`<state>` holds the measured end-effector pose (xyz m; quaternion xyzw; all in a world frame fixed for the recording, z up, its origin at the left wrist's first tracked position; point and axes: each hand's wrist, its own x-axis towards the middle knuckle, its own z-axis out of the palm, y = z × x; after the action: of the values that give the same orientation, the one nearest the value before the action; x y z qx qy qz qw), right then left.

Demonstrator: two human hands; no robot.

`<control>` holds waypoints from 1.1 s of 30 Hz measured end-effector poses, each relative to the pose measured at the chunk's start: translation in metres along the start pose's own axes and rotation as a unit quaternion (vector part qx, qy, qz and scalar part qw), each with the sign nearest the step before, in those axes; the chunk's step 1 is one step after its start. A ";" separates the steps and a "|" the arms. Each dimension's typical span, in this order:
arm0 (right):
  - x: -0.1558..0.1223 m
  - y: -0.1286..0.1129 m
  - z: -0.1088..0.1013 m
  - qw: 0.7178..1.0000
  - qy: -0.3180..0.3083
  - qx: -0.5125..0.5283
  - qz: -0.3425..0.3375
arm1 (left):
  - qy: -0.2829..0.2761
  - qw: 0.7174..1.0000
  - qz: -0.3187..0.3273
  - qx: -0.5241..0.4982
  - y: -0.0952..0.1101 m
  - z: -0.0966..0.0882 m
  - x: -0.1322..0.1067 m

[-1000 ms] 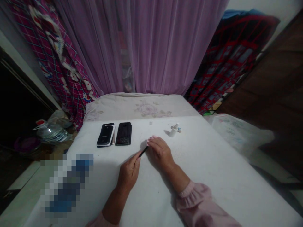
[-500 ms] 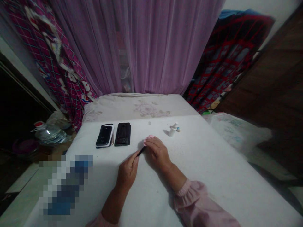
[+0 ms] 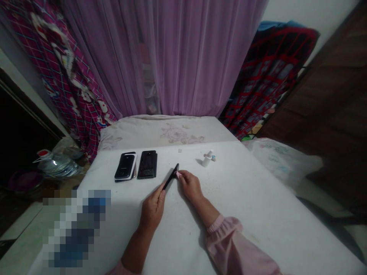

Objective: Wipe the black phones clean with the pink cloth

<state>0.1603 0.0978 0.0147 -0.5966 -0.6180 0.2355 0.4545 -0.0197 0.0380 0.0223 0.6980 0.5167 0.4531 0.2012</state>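
Observation:
A dark phone [image 3: 171, 177] is tilted on its edge above the white-covered table [image 3: 229, 221]. My left hand [image 3: 153, 208] grips its near end between thumb and fingers. My right hand [image 3: 190, 187] pinches a small pink cloth [image 3: 178, 174] against the phone's right face, close to its far end. Beyond my left hand lie two stacks of phones: one topped by a dark phone with a white edge [image 3: 125, 167], the other by a black phone [image 3: 147, 164]. A small white spray bottle [image 3: 206, 159] stands past my right hand.
A tiny pale square piece [image 3: 180, 151] lies near the back of the white cover. On the left, a large water bottle [image 3: 59, 162] with a red cap stands below table level. Purple curtains [image 3: 183, 57] hang behind the table.
My right hand has shifted from the phone's far end to its right side, so more of the phone shows. The pink cloth has moved with it. The camera view has shifted slightly.

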 end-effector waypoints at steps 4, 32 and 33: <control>0.005 0.001 -0.003 0.999 0.041 0.027 -0.005 | 0.001 1.000 -0.005 -0.001 0.000 -0.001 0.000; 0.023 0.001 0.009 0.974 0.035 0.222 0.039 | -0.054 0.997 -0.055 0.026 -0.008 -0.007 -0.005; 0.024 0.001 0.008 0.973 0.030 0.227 0.037 | -0.058 0.996 -0.057 0.023 -0.007 -0.009 -0.005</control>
<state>0.1569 0.1228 0.0163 -0.5075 -0.5122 0.3685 0.5868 -0.0309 0.0345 0.0197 0.6965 0.5537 0.3880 0.2404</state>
